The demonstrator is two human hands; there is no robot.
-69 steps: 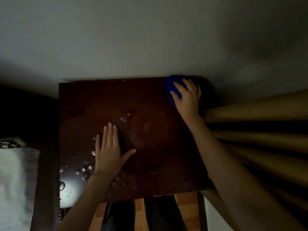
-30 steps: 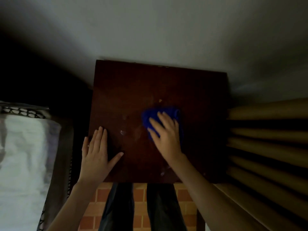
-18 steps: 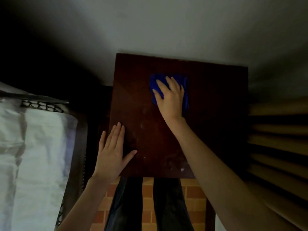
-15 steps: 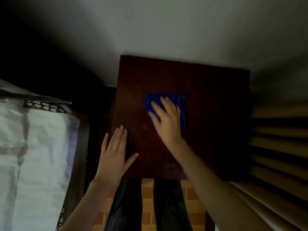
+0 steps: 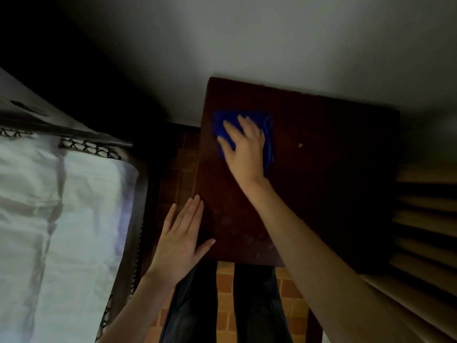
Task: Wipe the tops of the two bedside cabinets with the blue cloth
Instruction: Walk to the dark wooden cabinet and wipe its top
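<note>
Left hand (image 5: 181,240) lies flat, fingers together, on the left edge of the cabinet top (image 5: 321,194), lower centre. Above it the right hand (image 5: 244,149) presses the blue cloth (image 5: 269,142) down with fingers spread. Nothing pinches the cloth, so it may bunch and miss the pale speck (image 5: 300,145) further right.

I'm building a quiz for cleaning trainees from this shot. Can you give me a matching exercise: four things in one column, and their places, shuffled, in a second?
Things
1. blue cloth
2. left hand
3. pale speck
4. white bedding

Places
A. off to the left of the cabinet top
B. flat at the cabinet top's near left edge
C. under the right hand, far left part of the top
D. on bare wood, right of the cloth

Pairs: 1-C, 2-B, 3-D, 4-A
</note>
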